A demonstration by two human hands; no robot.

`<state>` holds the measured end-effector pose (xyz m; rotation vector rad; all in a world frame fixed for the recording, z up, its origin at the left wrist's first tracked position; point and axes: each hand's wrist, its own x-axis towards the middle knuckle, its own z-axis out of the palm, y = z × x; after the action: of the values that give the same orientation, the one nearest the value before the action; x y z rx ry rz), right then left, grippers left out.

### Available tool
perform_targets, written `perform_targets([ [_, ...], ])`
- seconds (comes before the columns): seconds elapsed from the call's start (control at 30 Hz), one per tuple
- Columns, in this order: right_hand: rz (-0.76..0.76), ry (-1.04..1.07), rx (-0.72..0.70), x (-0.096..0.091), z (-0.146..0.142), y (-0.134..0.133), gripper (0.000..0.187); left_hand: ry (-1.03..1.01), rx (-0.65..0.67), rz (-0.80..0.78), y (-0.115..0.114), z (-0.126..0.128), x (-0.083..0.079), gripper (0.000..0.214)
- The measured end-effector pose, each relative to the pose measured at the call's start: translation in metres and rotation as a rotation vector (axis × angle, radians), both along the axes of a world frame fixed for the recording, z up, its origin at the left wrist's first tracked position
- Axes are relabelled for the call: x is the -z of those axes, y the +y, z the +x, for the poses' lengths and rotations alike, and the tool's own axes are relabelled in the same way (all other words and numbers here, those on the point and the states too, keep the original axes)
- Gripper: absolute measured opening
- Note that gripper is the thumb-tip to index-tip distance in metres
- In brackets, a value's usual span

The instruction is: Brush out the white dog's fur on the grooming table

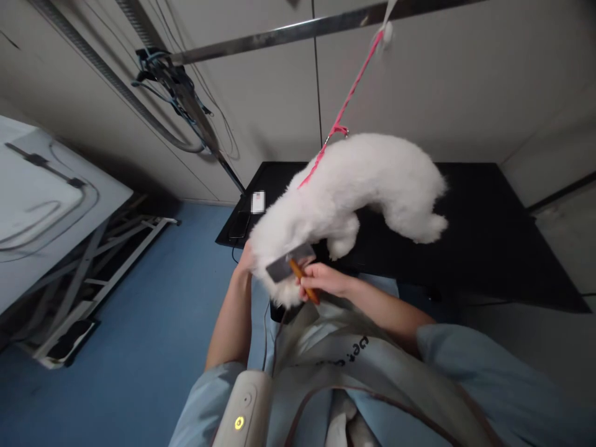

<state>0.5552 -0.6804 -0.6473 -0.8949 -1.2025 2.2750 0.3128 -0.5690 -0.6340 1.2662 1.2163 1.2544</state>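
Observation:
A small white fluffy dog [354, 186] stands on a black grooming table [488, 248], clipped to a pink leash [347, 102] that runs up to a metal overhead bar [279, 34]. My right hand [323, 279] is closed on the orange handle of a slicker brush [291, 264], whose grey pad lies against the fur at the dog's near end. My left hand [244, 257] is mostly buried behind the fur there, holding the dog; its fingers are hidden.
A phone [239, 225] and a small white card [257, 202] lie on the table's left corner. A folded white grooming table [51, 205] with a metal frame stands at left on the blue floor [153, 323]. A white device [244, 410] hangs at my chest.

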Motion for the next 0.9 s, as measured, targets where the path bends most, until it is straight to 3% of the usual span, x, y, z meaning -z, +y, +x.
perform_targets([
  [0.07,-0.004,-0.052,0.056,0.0,-0.004,0.0,0.018,0.056,-0.005,0.052,-0.002,-0.002,-0.016,0.028],
  [0.17,-0.118,-0.189,-0.175,0.007,-0.006,-0.01,0.023,0.189,-0.046,0.198,-0.005,0.004,-0.042,0.036],
  [0.23,-0.125,-0.137,-0.257,0.005,-0.006,-0.012,0.024,0.256,0.036,0.201,-0.006,0.013,-0.052,0.036],
  [0.27,-0.095,-0.066,-0.212,0.001,-0.005,-0.01,0.023,0.265,0.102,0.159,-0.006,0.018,-0.055,0.035],
  [0.33,-0.022,0.075,0.02,-0.01,-0.006,-0.002,0.021,0.239,0.194,0.059,-0.006,0.026,-0.054,0.035],
  [0.4,-0.019,0.095,0.2,-0.017,-0.008,0.005,0.02,0.203,0.196,0.014,-0.004,0.029,-0.051,0.034],
  [0.43,-0.056,0.067,0.185,-0.018,-0.009,0.006,0.02,0.188,0.194,-0.002,-0.003,0.029,-0.049,0.034],
  [0.53,-0.161,0.035,-0.105,-0.018,-0.012,0.007,0.024,0.179,0.232,-0.048,0.002,0.022,-0.047,0.033],
  [0.57,-0.149,0.075,-0.105,-0.019,-0.011,0.01,0.024,0.184,0.25,-0.057,0.005,0.019,-0.047,0.032],
  [0.7,-0.065,0.221,0.441,-0.032,-0.015,0.022,0.015,0.218,0.275,-0.023,0.014,0.011,-0.05,0.025],
  [0.73,-0.101,0.206,0.485,-0.033,-0.018,0.022,0.013,0.227,0.279,-0.008,0.017,0.01,-0.049,0.022],
  [0.83,-0.245,0.178,0.239,-0.032,-0.03,0.012,0.015,0.241,0.276,0.01,0.024,0.005,-0.045,0.016],
  [0.9,-0.223,0.246,0.159,-0.033,-0.032,0.01,0.016,0.254,0.265,0.006,0.027,0.003,-0.042,0.013],
])
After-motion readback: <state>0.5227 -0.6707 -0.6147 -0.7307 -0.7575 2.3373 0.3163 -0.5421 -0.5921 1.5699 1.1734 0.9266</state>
